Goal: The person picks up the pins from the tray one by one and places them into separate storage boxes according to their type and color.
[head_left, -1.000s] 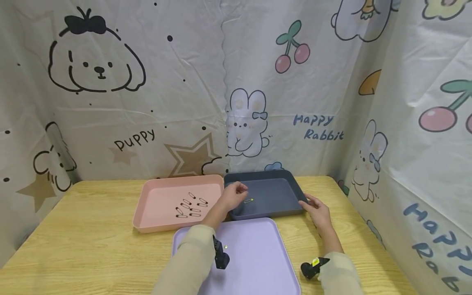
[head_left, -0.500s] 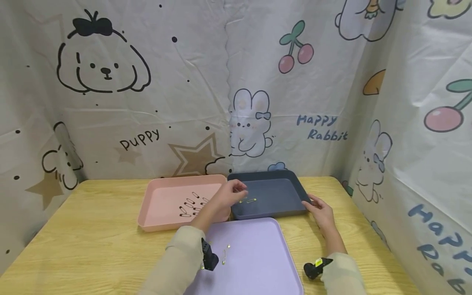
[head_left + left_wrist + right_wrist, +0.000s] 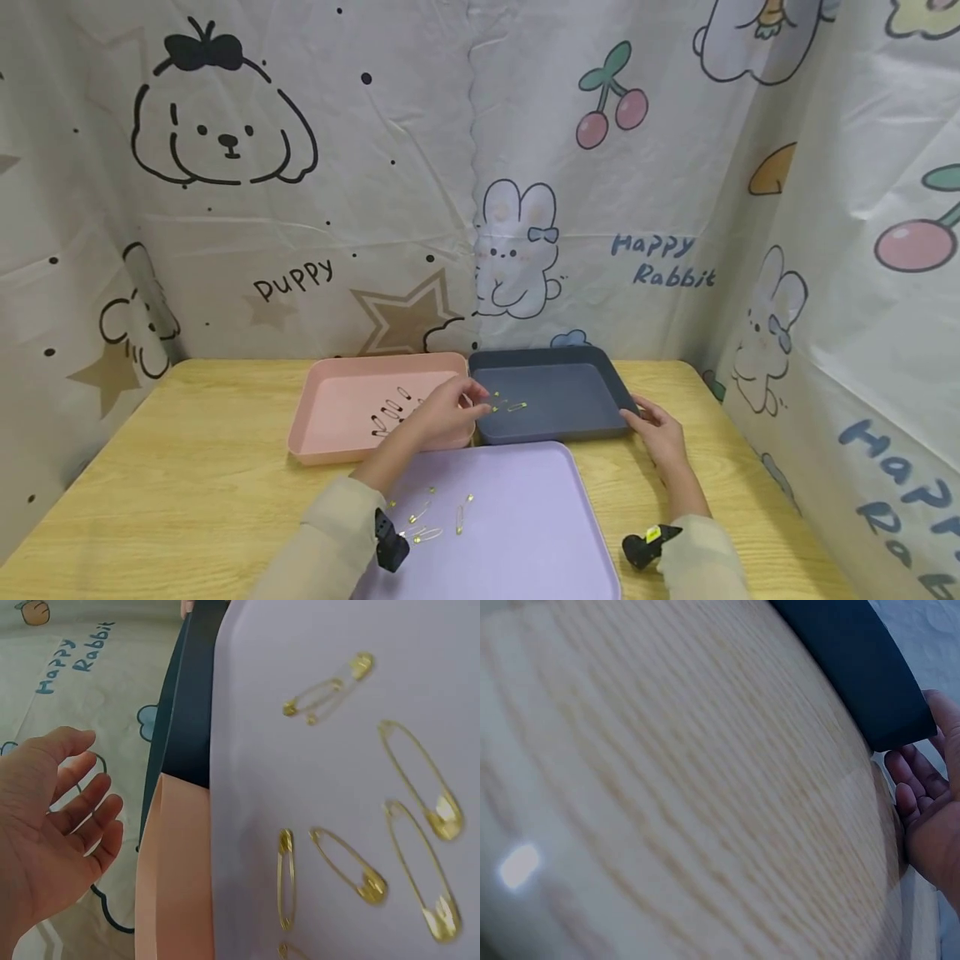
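Observation:
My left hand [image 3: 452, 406] hovers over the seam between the pink tray [image 3: 300, 417] and the dark blue tray [image 3: 562, 383]. Its fingers are loosely bent, and the left wrist view shows nothing between them. Just right of its fingertips, a gold safety pin [image 3: 517, 407] and other small gold pins lie in the dark blue tray. My right hand [image 3: 660, 433] grips that tray's right edge, thumb at the rim and fingers underneath in the right wrist view. Several gold safety pins [image 3: 416, 776] lie on the lilac tray [image 3: 532, 533], partly hidden by the left forearm.
Several black-headed safety pins [image 3: 390, 408] lie in the pink tray, some covered by the left arm. All three trays sit close together on a wooden table [image 3: 187, 483]. A printed curtain [image 3: 405, 200] hangs behind and along the sides.
My left hand has moved left, away from the dark blue tray's middle, uncovering more gold pins there and on the lilac tray. The right hand stays at the tray's edge.

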{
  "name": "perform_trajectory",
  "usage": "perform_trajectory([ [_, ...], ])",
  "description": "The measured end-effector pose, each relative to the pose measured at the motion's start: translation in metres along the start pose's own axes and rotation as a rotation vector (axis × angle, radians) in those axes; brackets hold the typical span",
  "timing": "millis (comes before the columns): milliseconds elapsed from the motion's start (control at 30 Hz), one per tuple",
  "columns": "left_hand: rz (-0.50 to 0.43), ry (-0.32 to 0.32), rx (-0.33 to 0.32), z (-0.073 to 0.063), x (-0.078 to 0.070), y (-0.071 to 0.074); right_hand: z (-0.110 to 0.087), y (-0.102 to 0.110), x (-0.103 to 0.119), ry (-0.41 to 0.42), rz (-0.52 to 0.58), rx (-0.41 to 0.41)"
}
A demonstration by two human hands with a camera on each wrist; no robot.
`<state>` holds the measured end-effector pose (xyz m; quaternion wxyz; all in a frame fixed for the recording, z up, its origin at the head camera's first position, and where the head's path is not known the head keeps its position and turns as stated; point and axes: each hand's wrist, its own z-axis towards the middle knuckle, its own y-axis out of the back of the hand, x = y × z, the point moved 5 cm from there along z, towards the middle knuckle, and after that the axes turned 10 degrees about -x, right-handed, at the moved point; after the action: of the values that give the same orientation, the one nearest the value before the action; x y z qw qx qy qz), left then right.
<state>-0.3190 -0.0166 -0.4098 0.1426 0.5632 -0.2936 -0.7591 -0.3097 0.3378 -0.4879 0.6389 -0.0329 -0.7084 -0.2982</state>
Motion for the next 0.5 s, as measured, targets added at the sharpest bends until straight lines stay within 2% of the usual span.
perform_trajectory([
  [333, 0.030, -0.141, 0.006, -0.021, 0.004, 0.011, 0.000, -0.001, 0.001, -0.010, 0.017, -0.014],
  [500, 0.060, -0.148, 0.015, -0.036, 0.009, 0.020, -0.001, -0.001, 0.001, -0.009, -0.002, -0.018],
])
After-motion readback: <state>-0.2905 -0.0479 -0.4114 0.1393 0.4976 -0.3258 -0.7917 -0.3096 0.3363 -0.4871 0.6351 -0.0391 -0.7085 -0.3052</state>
